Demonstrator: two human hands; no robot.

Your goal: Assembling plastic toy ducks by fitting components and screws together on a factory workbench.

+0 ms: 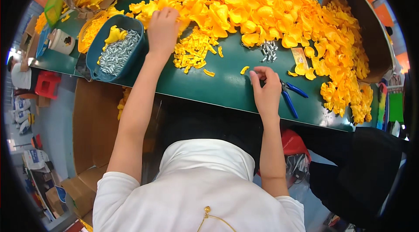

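My left hand (163,33) is over the near left edge of the heap of yellow plastic parts (244,1), its fingers bent downward and their tips hidden. A blurred yellow piece shows right beside it. On the green table (227,88), my right hand (267,88) is near the front edge with thumb and fingers curled together; anything between them is hidden. Just left of its fingertips lies a small yellow piece (245,70). Blue-handled pliers (291,97) lie beside this hand. Between my hands is a pile of small yellow pieces (194,49).
A blue basin (94,59) of small metal cylinders stands left of my left arm. More metal cylinders (269,51) lie loose beyond my right hand. Cardboard boxes of yellow parts stand far left and at the right (364,27). A white tub (62,41) sits at the left.
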